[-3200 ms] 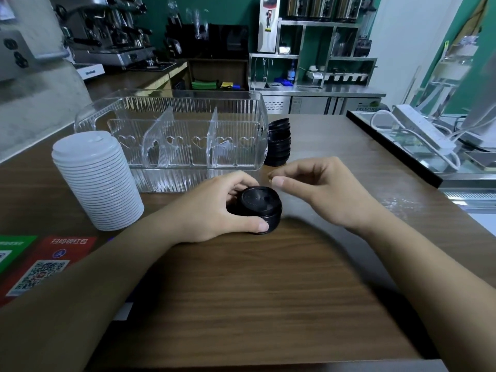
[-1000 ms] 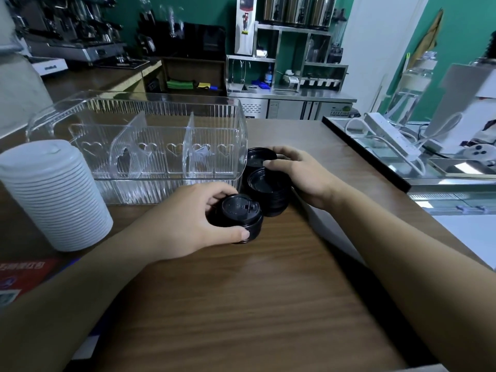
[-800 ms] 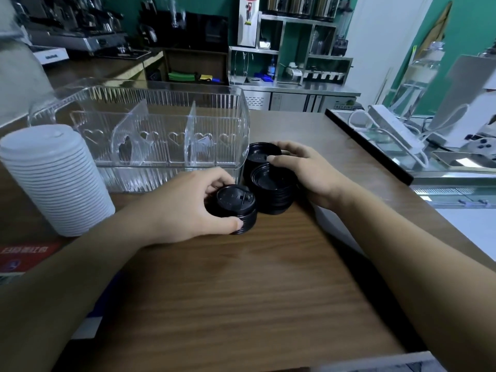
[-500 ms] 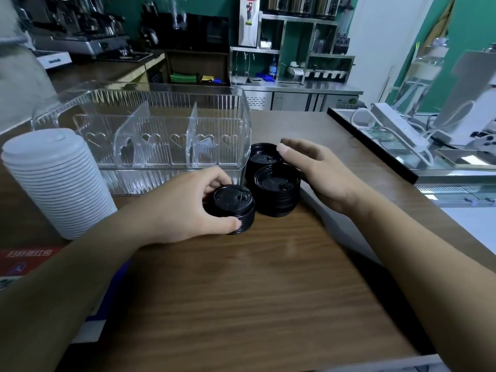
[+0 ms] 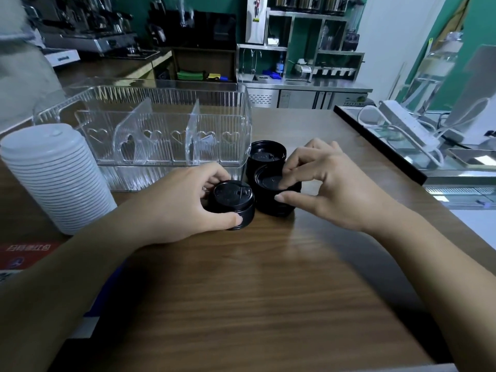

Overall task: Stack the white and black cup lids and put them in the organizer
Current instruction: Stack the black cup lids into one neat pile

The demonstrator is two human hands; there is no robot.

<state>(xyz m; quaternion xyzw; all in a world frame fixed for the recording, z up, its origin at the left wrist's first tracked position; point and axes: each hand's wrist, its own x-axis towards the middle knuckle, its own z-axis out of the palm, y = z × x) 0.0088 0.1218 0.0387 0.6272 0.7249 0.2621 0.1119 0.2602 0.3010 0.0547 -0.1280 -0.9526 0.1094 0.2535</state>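
Note:
My left hand [image 5: 185, 205] grips a short stack of black lids [image 5: 232, 202] standing on the wooden counter [image 5: 255, 291]. Just right of it stands a second stack of black lids [image 5: 268, 189], turned upside down; my right hand [image 5: 335, 189] pinches its top lid, fingertips inside the rim and thumb at the side. A third black stack [image 5: 265, 157] stands behind, against the clear ribbed organizer [image 5: 161, 130], whose three compartments hold nothing. A tall stack of white lids [image 5: 53, 175] stands at the left.
Red and blue printed cards [image 5: 24, 253] lie at the counter's left edge. A black-edged recessed tray with a white power strip [image 5: 402, 122] and cables runs along the right. An espresso machine [image 5: 88, 30] and steel shelving stand behind.
My right hand came from above the left-hand stack to the upside-down black stacks beside the organizer and now pinches the top lid of the nearer one. My left hand kept its grip.

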